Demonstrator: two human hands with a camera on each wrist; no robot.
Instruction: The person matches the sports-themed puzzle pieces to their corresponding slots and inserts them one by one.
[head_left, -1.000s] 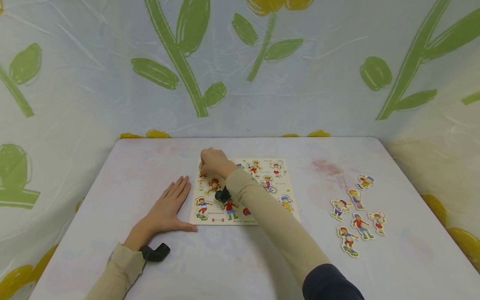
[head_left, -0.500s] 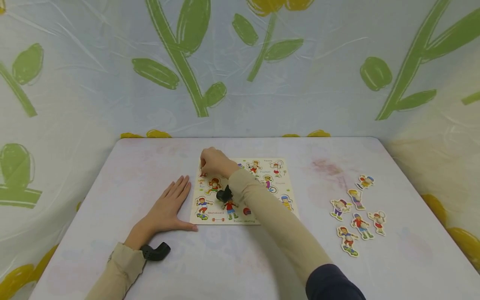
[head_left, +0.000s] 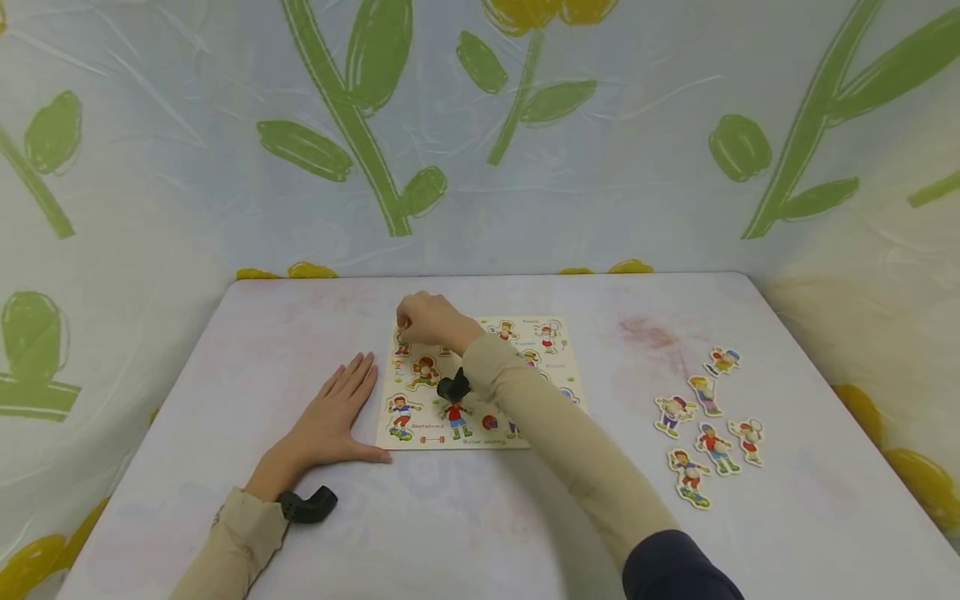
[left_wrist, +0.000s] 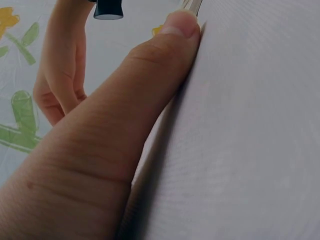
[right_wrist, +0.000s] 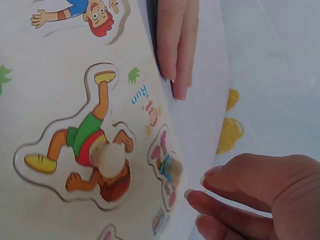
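A wooden knob puzzle board [head_left: 558, 379] printed with cartoon sports children lies on the table. My left hand [head_left: 337, 421] is spread flat beside its left edge, the thumb tip at the near left corner. Over the far left corner is my right hand [head_left: 435, 321], fingers bent downward. In the right wrist view, a small gap shows between its thumb and fingertips, which are just beside a small pink-and-blue knobbed puzzle piece [right_wrist: 162, 167] sitting in its recess. Nearby in the board sits the running-child piece [right_wrist: 95, 140] with a pale knob.
Several loose puzzle pieces [head_left: 690, 479] lie on the right side of the white table [head_left: 450, 517]. A flowered cloth [head_left: 562, 192] rises behind the table's far edge. Black wrist cameras [head_left: 307, 506] are worn on both wrists, and the right forearm crosses over the board's near right part.
My right hand has risen slightly from the far left corner, uncovering more of the piece there. The left hand stays put; the whole head view has shifted a little.
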